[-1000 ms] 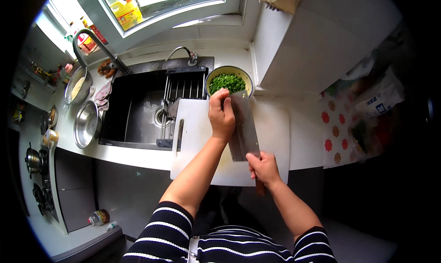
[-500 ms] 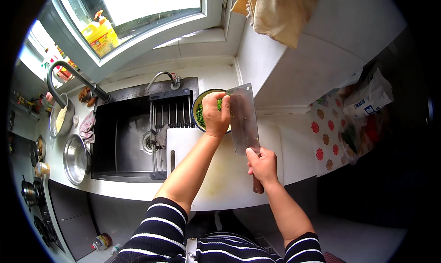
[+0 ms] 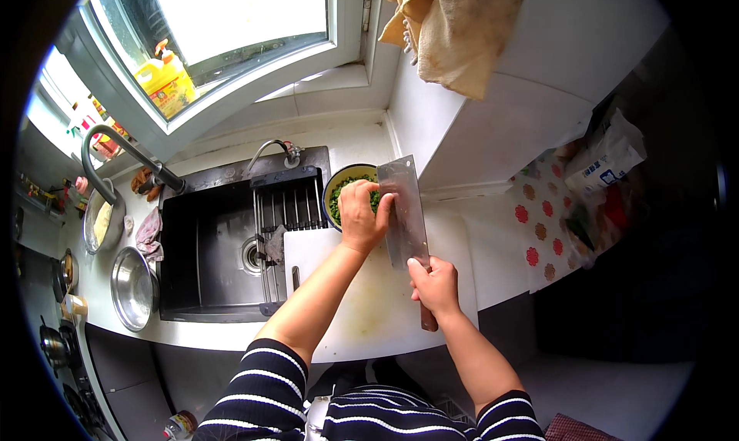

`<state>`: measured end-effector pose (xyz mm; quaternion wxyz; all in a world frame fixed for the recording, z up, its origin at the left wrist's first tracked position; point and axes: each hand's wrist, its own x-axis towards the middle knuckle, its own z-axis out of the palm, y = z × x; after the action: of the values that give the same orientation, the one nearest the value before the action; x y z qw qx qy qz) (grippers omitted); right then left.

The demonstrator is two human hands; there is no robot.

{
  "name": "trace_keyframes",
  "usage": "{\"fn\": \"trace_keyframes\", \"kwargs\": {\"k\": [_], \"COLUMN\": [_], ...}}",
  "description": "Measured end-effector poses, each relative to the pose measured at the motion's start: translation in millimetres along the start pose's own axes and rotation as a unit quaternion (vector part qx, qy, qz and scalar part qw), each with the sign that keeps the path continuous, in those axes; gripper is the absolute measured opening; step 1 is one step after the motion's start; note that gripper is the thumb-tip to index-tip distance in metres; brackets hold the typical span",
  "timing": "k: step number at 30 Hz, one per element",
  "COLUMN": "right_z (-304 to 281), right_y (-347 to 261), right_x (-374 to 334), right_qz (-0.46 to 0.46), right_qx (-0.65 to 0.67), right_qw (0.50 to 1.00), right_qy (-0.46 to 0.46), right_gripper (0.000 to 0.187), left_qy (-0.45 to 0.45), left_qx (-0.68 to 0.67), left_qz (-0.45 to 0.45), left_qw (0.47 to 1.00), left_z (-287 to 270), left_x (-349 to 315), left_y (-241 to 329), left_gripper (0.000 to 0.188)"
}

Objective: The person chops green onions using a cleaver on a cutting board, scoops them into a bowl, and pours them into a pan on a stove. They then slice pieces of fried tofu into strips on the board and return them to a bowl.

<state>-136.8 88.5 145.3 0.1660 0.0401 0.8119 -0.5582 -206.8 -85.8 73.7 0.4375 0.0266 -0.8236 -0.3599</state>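
Steel cleaver (image 3: 404, 218) tilts above the white cutting board (image 3: 354, 310), its handle in the right hand's (image 3: 436, 287) closed grip. Left hand (image 3: 362, 214), grip loosely spread, hangs by the board's far edge over a bowl (image 3: 325, 202) of chopped greens (image 3: 336, 203), thumb at the blade's bowl-side edge. Risks, as judged: a slipping thumb gets cut; a bumped bowl spills greens boardward.

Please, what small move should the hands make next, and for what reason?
Perhaps wipe the blade of the cleaver with the left hand, toward the bowl: the blade looks speckled, the left hand is over the bowl of chopped greens with its thumb at the blade, and the right hand grips the handle.
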Motion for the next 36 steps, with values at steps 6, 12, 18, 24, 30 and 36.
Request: {"fn": "trace_keyframes", "kwargs": {"k": [6,12,18,24,30,36], "right_z": [2,-1,-35,-91,-96,-70], "right_y": [-12,-10,52,103,144,94], "right_x": [-4,-12,-13,-14,9,43], "right_qz": [-0.023,-0.027,-0.263,-0.419,-0.467,-0.543], "right_qx": [0.003,-0.016,-0.224,-0.424,-0.447,-0.366], "right_qw": [1.000,0.999,0.932,0.803,0.756,0.754], "right_qy": [0.020,0.043,0.113,0.011,-0.106,-0.059], "right_gripper": [0.023,0.025,0.016,0.040,0.041,0.041], "left_qy": [0.005,-0.014,0.031,0.083,0.096,0.115], "left_qx": [0.003,0.018,-0.545,-0.639,-0.613,-0.592], "left_qz": [-0.042,-0.062,-0.563,-0.625,-0.649,-0.649], "left_qw": [0.999,0.998,0.621,0.442,0.440,0.465], "left_z": [3,-1,-24,-46,-33,-29], "left_x": [-13,-29,3,18,9,4], "left_y": [-6,-20,-26,-42,-26,-16], "left_gripper": [0.025,0.011,0.021,0.030,0.035,0.038]}}
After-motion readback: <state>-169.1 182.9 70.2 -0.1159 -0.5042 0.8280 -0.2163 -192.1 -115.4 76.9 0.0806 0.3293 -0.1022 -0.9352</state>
